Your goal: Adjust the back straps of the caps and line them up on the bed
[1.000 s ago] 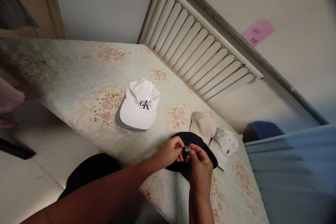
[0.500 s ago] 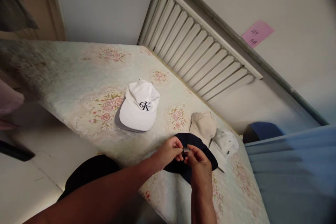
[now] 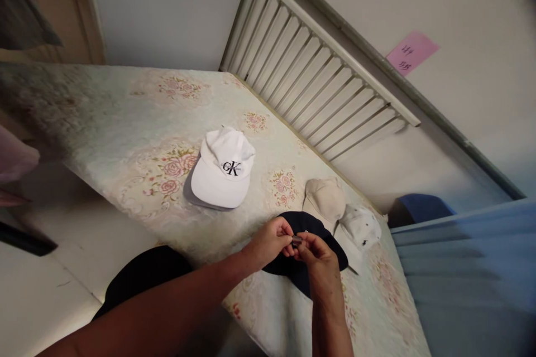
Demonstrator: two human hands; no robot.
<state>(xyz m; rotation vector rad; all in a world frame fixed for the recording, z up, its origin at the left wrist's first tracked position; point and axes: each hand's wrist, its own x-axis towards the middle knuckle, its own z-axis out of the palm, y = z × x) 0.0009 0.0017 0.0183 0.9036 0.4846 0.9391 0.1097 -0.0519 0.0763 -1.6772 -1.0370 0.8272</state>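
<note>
A dark navy cap (image 3: 330,240) lies on the bed beneath both hands. Over it, my left hand (image 3: 274,239) pinches one side of a small metal buckle (image 3: 296,240), apparently part of the cap's back strap. On the other side my right hand (image 3: 316,251) grips the same buckle between thumb and fingers. The strap itself is mostly covered by my fingers. Farther off to the left sits a white cap (image 3: 225,170) with dark lettering. Just past the navy cap, a beige cap (image 3: 324,199) rests beside an off-white cap (image 3: 360,227) with a small dark emblem.
The bed's floral cover (image 3: 226,97) spreads under the caps. A slatted headboard-like radiator (image 3: 314,61) lines the wall. Blue curtain fabric (image 3: 464,268) hangs at the right, near a blue object (image 3: 422,209). A pink note (image 3: 412,52) is on the wall.
The metal buckle has tilted slightly between my fingers, and my right hand and wrist have shifted a little to the right. The caps stay where they were.
</note>
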